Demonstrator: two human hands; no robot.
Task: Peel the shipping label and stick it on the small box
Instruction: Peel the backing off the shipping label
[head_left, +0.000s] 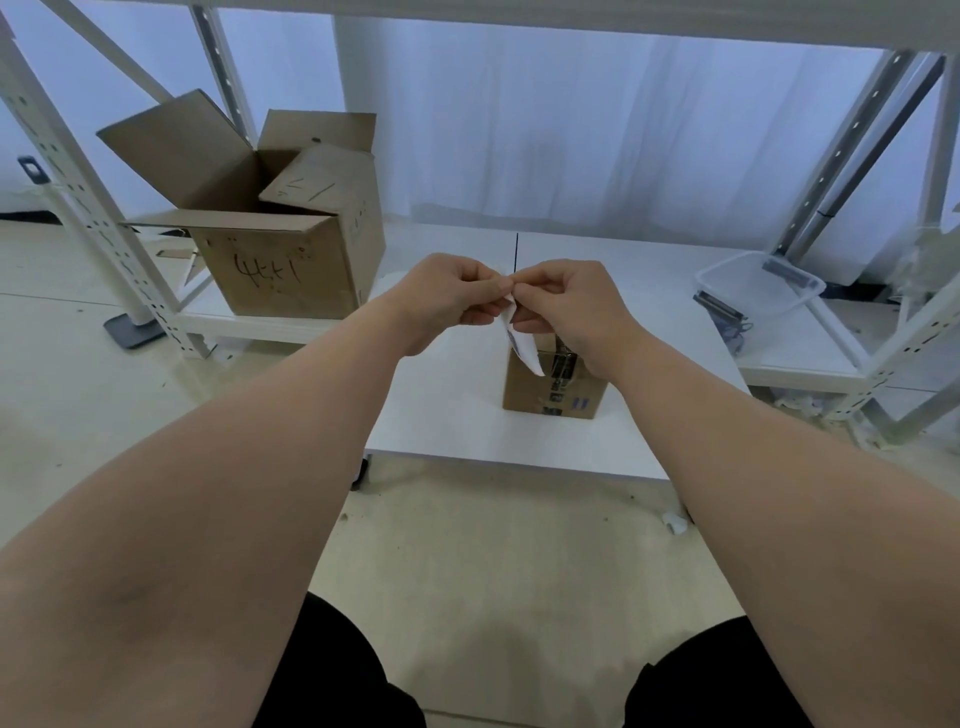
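A small brown cardboard box (550, 387) with dark printed tape stands on the low white table (457, 415). Above it I hold a white shipping label (522, 345) that hangs edge-on, so its face is mostly hidden. My left hand (449, 299) and my right hand (563, 306) meet fingertip to fingertip at the label's top edge, both pinching it. The right wrist covers the box's upper right corner. I cannot tell whether the label and its backing are apart.
A large open cardboard box (270, 228) with handwriting stands on the shelf at the left. A clear plastic tray (758, 283) with dark items lies at the right. White slotted rack posts (88, 208) frame both sides. My knees are at the bottom edge.
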